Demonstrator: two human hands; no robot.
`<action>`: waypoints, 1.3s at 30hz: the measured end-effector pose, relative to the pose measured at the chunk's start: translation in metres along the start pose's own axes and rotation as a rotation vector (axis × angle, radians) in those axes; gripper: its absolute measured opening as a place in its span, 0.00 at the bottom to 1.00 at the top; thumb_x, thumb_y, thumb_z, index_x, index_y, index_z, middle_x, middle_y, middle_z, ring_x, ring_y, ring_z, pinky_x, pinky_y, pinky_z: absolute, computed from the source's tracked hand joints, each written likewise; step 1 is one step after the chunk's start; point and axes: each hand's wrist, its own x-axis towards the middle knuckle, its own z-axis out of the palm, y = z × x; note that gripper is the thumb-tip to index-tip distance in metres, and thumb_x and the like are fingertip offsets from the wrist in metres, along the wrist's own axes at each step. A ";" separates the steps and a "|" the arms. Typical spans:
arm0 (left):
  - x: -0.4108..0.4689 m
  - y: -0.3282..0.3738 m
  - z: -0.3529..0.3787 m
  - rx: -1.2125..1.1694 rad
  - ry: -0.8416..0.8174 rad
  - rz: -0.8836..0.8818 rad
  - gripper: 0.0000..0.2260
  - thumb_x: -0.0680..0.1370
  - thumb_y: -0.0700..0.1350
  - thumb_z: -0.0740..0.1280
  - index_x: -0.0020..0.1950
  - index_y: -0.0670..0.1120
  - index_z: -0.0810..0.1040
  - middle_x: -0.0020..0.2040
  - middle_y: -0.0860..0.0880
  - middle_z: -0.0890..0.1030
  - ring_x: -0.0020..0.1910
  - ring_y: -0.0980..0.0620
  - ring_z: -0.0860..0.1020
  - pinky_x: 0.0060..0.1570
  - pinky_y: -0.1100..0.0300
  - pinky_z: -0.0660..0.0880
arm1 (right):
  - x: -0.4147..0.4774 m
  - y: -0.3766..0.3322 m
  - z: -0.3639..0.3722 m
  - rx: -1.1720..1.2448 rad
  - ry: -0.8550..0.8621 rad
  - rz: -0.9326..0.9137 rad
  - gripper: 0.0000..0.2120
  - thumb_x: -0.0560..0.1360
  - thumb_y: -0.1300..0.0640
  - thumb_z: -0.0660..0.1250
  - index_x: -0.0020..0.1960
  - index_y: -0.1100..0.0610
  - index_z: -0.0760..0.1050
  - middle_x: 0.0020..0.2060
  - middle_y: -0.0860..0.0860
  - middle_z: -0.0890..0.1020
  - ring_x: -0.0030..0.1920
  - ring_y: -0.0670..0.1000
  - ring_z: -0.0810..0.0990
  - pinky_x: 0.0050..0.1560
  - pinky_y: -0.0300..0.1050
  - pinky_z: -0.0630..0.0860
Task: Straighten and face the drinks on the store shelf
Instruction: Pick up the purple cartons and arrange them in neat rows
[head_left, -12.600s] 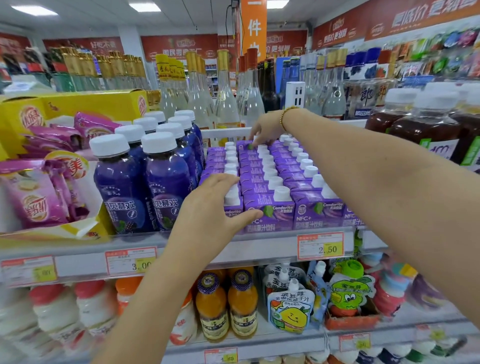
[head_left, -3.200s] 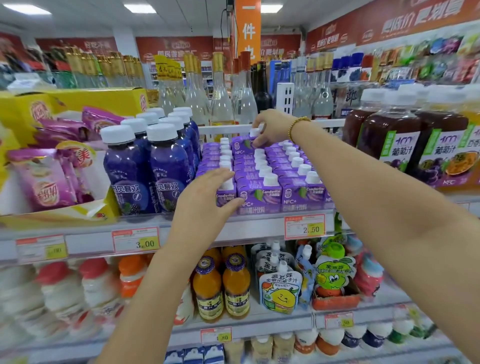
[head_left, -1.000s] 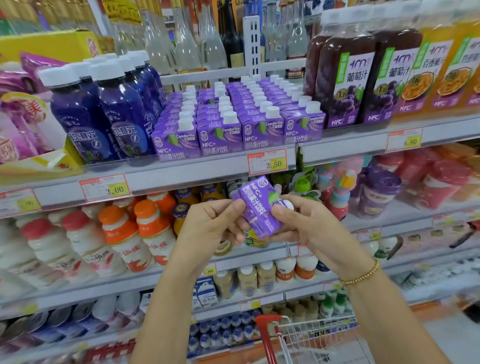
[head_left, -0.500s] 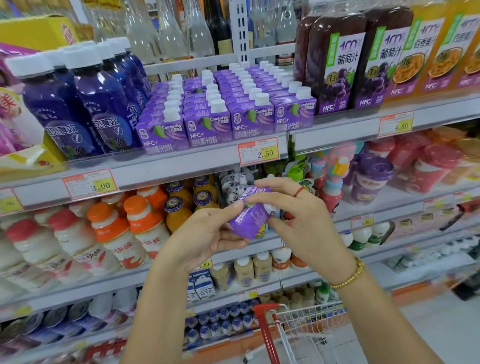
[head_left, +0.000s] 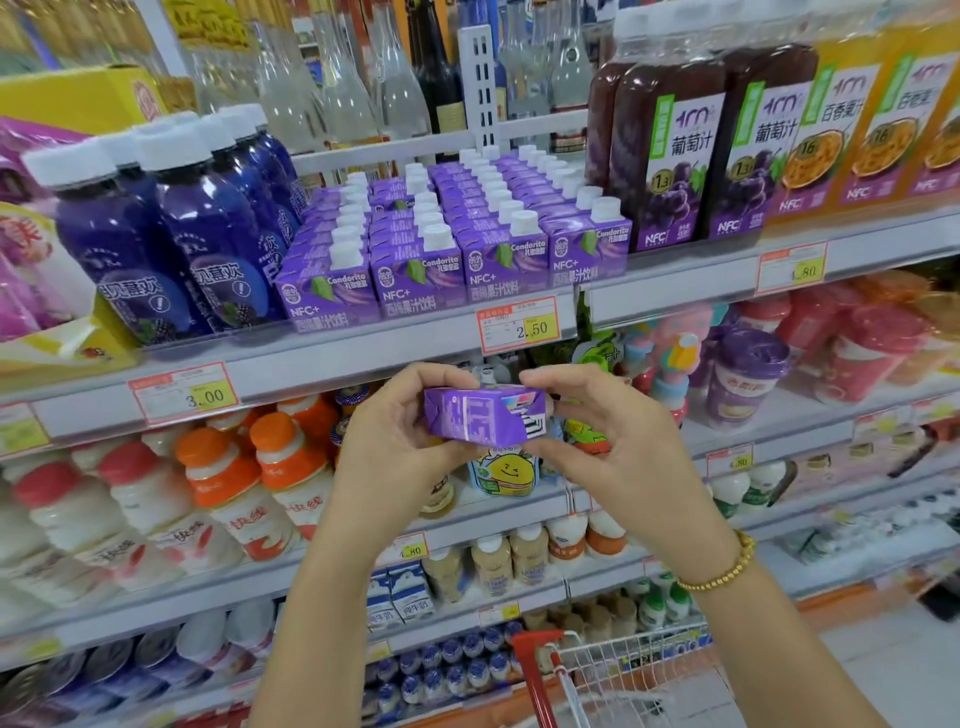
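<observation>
A small purple juice carton (head_left: 484, 417) lies on its side between my hands, in front of the shelves and below the top shelf edge. My left hand (head_left: 400, 439) grips its left end and my right hand (head_left: 602, 441) grips its right end, where the cap is hidden. On the shelf (head_left: 311, 358) above, rows of the same purple cartons (head_left: 457, 239) with white caps stand facing forward. One carton in the second row from the left, near the back, sits a little askew.
Blue bottles (head_left: 171, 234) stand left of the cartons and tall grape juice bottles (head_left: 670, 145) to the right. Orange-capped bottles (head_left: 234, 483) and pouches fill the shelf below. A shopping trolley (head_left: 597, 670) with a red handle stands at my lower right.
The carton was taken from the back of the rows and brought down in front of me. Over the last second both hands have turned it so it now lies level, its side panel facing me.
</observation>
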 end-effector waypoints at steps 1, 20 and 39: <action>0.001 0.006 -0.001 0.014 0.012 0.010 0.18 0.64 0.33 0.75 0.50 0.45 0.78 0.47 0.50 0.84 0.46 0.54 0.81 0.43 0.62 0.79 | 0.002 -0.001 0.000 -0.085 0.011 -0.098 0.20 0.72 0.62 0.72 0.62 0.52 0.72 0.60 0.46 0.76 0.62 0.45 0.74 0.58 0.38 0.74; 0.074 0.051 -0.064 0.861 0.374 0.226 0.19 0.77 0.53 0.66 0.66 0.48 0.74 0.63 0.51 0.76 0.62 0.54 0.72 0.57 0.66 0.64 | 0.235 -0.048 -0.017 -0.910 -0.181 -0.383 0.21 0.78 0.52 0.63 0.68 0.60 0.69 0.58 0.59 0.76 0.57 0.58 0.75 0.55 0.46 0.67; 0.078 0.032 -0.069 1.042 0.354 0.241 0.24 0.76 0.50 0.68 0.71 0.49 0.69 0.69 0.52 0.72 0.68 0.54 0.68 0.65 0.63 0.62 | 0.316 -0.018 0.023 -0.955 -0.581 -0.004 0.17 0.76 0.51 0.67 0.61 0.58 0.76 0.44 0.50 0.79 0.42 0.50 0.75 0.47 0.41 0.71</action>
